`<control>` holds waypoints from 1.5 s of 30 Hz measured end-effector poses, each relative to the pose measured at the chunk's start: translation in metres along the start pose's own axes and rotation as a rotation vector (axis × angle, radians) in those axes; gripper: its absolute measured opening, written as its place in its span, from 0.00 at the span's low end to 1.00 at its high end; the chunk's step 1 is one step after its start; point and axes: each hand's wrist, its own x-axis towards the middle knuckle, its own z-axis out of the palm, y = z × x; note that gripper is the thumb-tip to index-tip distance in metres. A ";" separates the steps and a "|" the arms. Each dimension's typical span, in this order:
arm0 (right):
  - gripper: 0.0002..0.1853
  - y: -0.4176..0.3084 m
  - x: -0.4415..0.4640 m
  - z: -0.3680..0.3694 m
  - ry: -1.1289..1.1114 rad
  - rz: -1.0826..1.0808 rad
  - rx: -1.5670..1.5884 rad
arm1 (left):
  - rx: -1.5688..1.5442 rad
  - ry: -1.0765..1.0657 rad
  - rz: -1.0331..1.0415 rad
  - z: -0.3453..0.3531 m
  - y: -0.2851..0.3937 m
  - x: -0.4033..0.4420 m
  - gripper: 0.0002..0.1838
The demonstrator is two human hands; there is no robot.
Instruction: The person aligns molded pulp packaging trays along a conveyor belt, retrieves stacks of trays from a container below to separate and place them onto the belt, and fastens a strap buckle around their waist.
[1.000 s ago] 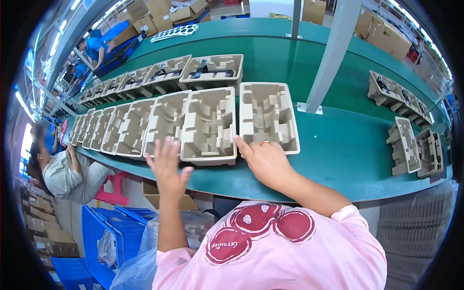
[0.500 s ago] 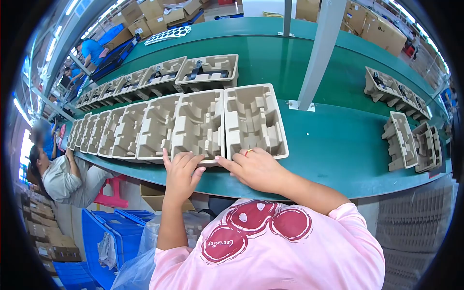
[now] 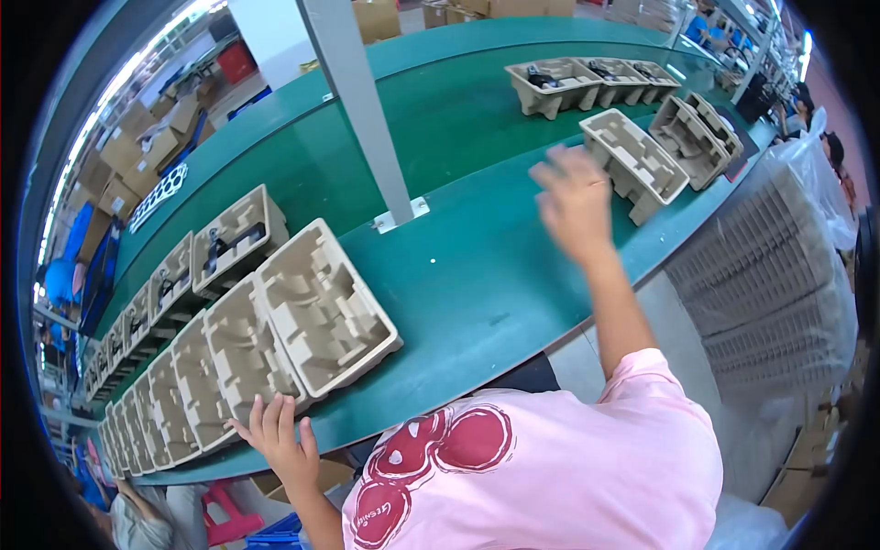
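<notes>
My left hand (image 3: 282,442) has its fingers spread at the near edge of a row of molded pulp trays (image 3: 244,339). Its fingertips rest on or close to that rim. The row ends at a larger-looking beige pulp tray (image 3: 323,312) with molded hollows and nothing in it. My right hand (image 3: 577,203), slightly blurred, is stretched out over the green bench. Its fingers are apart and it holds nothing. Just beyond it stands another pulp tray (image 3: 632,163); I cannot tell whether the fingers touch it.
On the green conveyor, trays with black parts stand at left (image 3: 240,240) and far right (image 3: 555,82). A grey post (image 3: 362,101) rises from the bench (image 3: 458,302). Stacked trays in plastic (image 3: 761,275) stand at the right. A person (image 3: 137,518) sits at lower left.
My view has swung to the right. My right hand has left the tray row and reached out toward the trays at right. My left hand stays by the row's near edge.
</notes>
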 end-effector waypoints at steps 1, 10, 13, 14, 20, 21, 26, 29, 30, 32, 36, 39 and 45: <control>0.24 0.034 -0.015 0.000 -0.038 0.147 -0.209 | 0.003 0.034 0.026 0.002 0.003 -0.002 0.18; 0.24 0.061 -0.039 -0.060 -0.624 0.617 -0.173 | -0.183 0.238 0.343 0.021 0.049 0.010 0.16; 0.24 -0.027 -0.043 -0.089 -0.710 0.369 0.122 | -0.344 0.209 0.494 0.027 0.079 0.021 0.17; 0.24 -0.045 -0.047 -0.096 -0.717 0.192 0.141 | -0.402 0.159 0.530 0.029 0.095 0.031 0.16; 0.15 0.052 -0.022 -0.101 -0.146 0.513 0.128 | -0.551 -0.091 0.627 0.048 0.170 0.076 0.18; 0.15 0.093 -0.017 -0.096 -0.095 0.554 0.024 | -0.556 -0.139 0.626 0.051 0.178 0.082 0.19; 0.27 0.321 -0.055 -0.065 -0.108 0.573 -0.660 | -0.502 -0.208 0.612 0.059 0.179 0.089 0.23; 0.28 0.382 -0.067 -0.083 -0.152 0.740 -0.700 | -0.481 -0.235 0.591 0.060 0.179 0.088 0.24; 0.28 0.398 -0.075 -0.086 -0.150 0.729 -0.692 | -0.480 -0.237 0.587 0.059 0.179 0.088 0.24; 0.30 0.421 -0.079 -0.083 -0.324 0.952 -0.500 | -0.478 -0.225 0.574 0.060 0.181 0.092 0.25; 0.25 0.399 -0.081 -0.069 -0.232 0.815 -0.444 | -0.475 -0.237 0.567 0.059 0.182 0.098 0.26; 0.25 0.374 -0.082 -0.049 -0.216 0.814 -0.381 | -0.485 -0.263 0.545 0.056 0.182 0.101 0.28; 0.15 0.197 -0.047 -0.051 -0.216 0.791 -0.154 | -0.564 -0.257 0.462 0.052 0.217 0.106 0.38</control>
